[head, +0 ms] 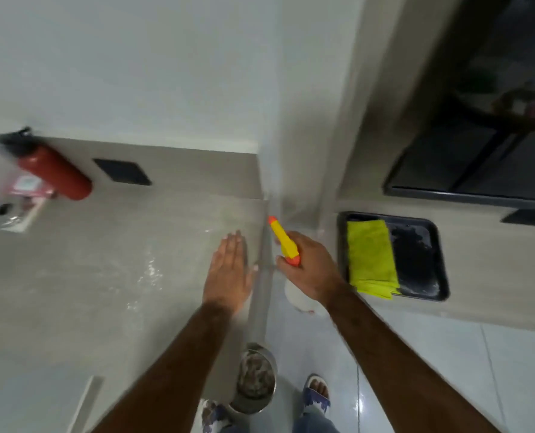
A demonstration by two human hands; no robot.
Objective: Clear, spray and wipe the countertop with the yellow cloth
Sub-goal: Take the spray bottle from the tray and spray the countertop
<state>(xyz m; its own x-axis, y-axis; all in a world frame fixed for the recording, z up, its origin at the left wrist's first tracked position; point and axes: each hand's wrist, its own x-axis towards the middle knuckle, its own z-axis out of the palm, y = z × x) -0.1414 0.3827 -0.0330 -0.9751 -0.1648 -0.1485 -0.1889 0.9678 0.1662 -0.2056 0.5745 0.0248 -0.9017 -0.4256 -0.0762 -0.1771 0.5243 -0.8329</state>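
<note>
The grey countertop (103, 260) fills the left half of the view, with wet droplets glinting near its middle. My left hand (228, 270) lies flat, fingers extended, at the counter's right edge. My right hand (307, 267) grips a spray bottle (283, 242) with a yellow and orange head and a white body, held just right of the counter edge with its nozzle pointing away from me. The folded yellow cloth (371, 257) lies in a black tray (428, 260) on the neighbouring counter to the right.
A red fire extinguisher (53, 173) stands at the counter's back left, beside a pink-labelled item and a white block with a metal ring (6, 212). A black socket plate (122, 171) sits on the backsplash. A steel bin (255, 379) stands on the floor by my feet. A dark window is at the upper right.
</note>
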